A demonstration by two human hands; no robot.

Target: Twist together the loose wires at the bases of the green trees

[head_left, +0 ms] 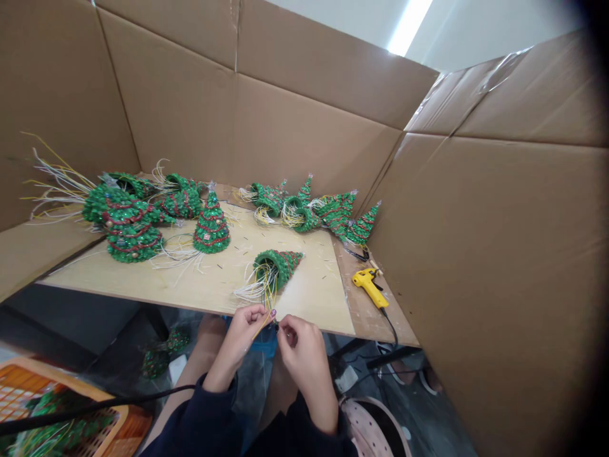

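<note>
A small green Christmas tree point(287, 265) with red garland lies on its side near the table's front edge, its hollow base facing me. White and yellow wires point(257, 291) spill from that base. My left hand point(243, 331) pinches some of the yellow wires just off the edge. Close beside it, my right hand point(304, 346) is closed at the fingertips around a small dark piece point(275, 325) near the wire ends. What that piece is, I cannot make out. Another tree point(212, 225) stands upright farther back, with loose wires next to it.
Several more trees lie at the back, and one tree point(133, 235) stands at the left. A yellow glue gun point(370, 285) rests at the right, its cord hanging down. Cardboard walls point(309, 101) surround the table. An orange basket point(128, 422) is at lower left.
</note>
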